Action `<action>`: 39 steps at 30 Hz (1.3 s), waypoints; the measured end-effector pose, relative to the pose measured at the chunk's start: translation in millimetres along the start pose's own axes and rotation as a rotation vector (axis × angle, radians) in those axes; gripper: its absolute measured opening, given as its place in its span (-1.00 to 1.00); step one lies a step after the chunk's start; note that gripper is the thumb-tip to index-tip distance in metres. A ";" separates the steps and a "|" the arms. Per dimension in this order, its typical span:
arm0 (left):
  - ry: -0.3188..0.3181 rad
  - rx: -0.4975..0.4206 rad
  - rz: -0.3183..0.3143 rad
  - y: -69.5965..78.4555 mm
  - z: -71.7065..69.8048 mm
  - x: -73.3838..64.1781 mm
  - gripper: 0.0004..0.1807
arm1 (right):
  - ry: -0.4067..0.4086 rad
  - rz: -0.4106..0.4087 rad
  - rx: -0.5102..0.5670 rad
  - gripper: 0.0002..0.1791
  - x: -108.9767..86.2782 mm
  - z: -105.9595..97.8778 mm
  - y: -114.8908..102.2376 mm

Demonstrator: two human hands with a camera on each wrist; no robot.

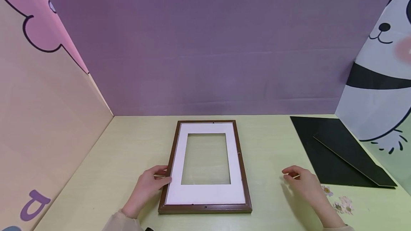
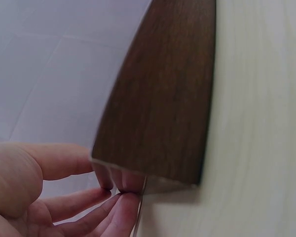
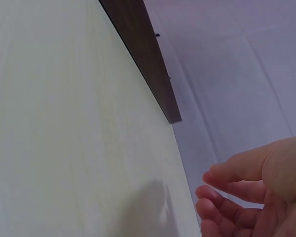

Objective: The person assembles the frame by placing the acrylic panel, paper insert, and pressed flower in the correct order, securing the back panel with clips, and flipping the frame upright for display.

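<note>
The fingers of the left hand pinch the near left side of a brown frame, which lies on the desk to their right, a white mat inside it; the fingers of the right hand curve loosely, a narrow gap from the thumb, well apart from the frame, with black boards to their right and small flowers beside the wrist

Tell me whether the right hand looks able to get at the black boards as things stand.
Probably yes: the right hand appears to hold nothing, and no obstacle shows between it and the black boards lying beside it.
</note>
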State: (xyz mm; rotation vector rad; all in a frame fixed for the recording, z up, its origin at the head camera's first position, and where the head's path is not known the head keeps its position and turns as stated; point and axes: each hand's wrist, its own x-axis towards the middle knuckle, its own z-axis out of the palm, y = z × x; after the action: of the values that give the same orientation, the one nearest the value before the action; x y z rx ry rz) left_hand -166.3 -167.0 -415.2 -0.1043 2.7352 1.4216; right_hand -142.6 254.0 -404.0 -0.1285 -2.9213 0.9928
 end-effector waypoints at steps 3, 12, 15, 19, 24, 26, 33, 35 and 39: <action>-0.002 0.002 0.006 0.2 0.1 -0.1 -0.52 | 0.003 0.018 -0.025 -0.82 -0.6 -8.0 7.9; -0.003 -0.008 -0.005 -1.6 0.5 0.5 -0.52 | 0.034 0.076 -0.101 -0.75 -3.1 -28.6 25.9; -0.005 -0.019 -0.011 -3.6 0.8 1.4 -0.52 | 0.036 0.106 -0.125 -0.71 -2.9 -33.1 32.6; -0.015 -0.027 -0.005 -5.8 0.7 2.2 -0.50 | 0.029 0.145 -0.151 -0.64 -1.7 -38.8 40.6; -0.020 -0.046 0.002 -5.8 0.3 2.4 -0.49 | 0.057 0.118 -0.189 -0.60 -2.1 -44.2 50.5; -0.020 -0.047 0.001 -5.8 0.2 2.5 -0.49 | 0.052 0.117 -0.203 -0.59 -2.0 -44.8 53.9; -0.017 -0.042 0.003 -5.0 -0.5 2.1 -0.49 | -0.021 0.165 -0.228 -0.58 1.6 -42.1 60.1; -0.014 -0.036 0.004 -4.3 -1.0 1.5 -0.50 | -0.026 0.163 -0.231 -0.62 1.0 -41.3 60.6; -0.015 -0.032 0.000 -2.9 -1.5 0.3 -0.50 | -0.028 0.151 -0.229 -0.69 -0.2 -41.2 61.5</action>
State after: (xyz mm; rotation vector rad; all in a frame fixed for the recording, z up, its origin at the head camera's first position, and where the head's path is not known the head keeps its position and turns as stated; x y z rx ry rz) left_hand -166.4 -169.9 -416.7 -0.0945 2.7016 1.4607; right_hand -135.4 327.5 -408.9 -0.3521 -3.0802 0.6759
